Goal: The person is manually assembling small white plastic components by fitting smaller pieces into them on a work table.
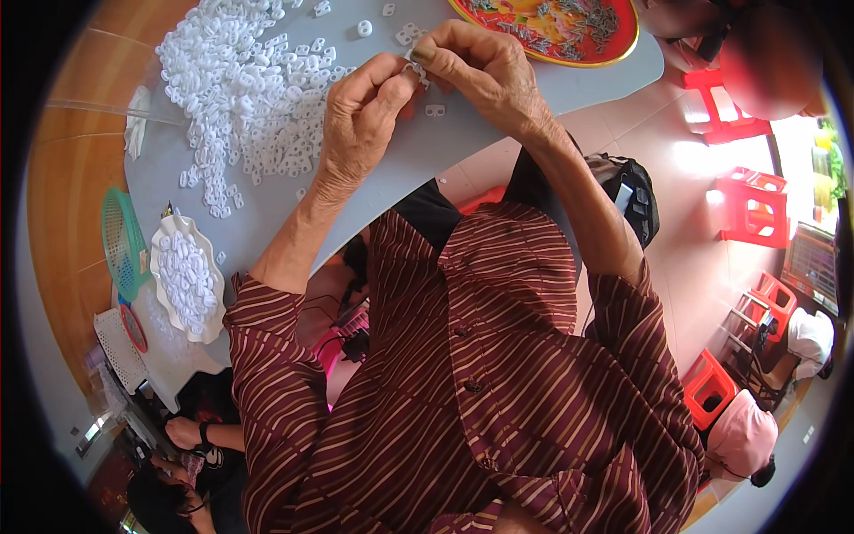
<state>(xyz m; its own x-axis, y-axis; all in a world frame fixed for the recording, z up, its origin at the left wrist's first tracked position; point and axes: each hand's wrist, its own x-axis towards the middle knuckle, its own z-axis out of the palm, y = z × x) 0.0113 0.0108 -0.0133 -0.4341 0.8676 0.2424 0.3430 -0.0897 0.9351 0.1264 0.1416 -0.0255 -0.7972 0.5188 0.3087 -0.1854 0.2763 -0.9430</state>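
My left hand [363,111] and my right hand [485,76] meet over the table, thumbs and fingertips pinched together. Between them is a small white plastic piece [414,69], mostly covered by the fingers. A bit of something red shows under the fingertips. To the left of my hands spreads a large heap of small white plastic pieces [222,80], many with two holes. A few loose ones lie close to my fingers, including a two-holed piece [435,110]. Beyond my right hand sits a red patterned tray [614,60] with many small grey metal pieces, which look like springs.
A white scalloped dish [216,325] of white pieces stands at the left, beside a green mesh basket [124,240]. The grey table's [623,93] curved edge runs near my forearms. Red stools [754,209] stand on the right. Other people [182,433] sit at lower left and lower right.
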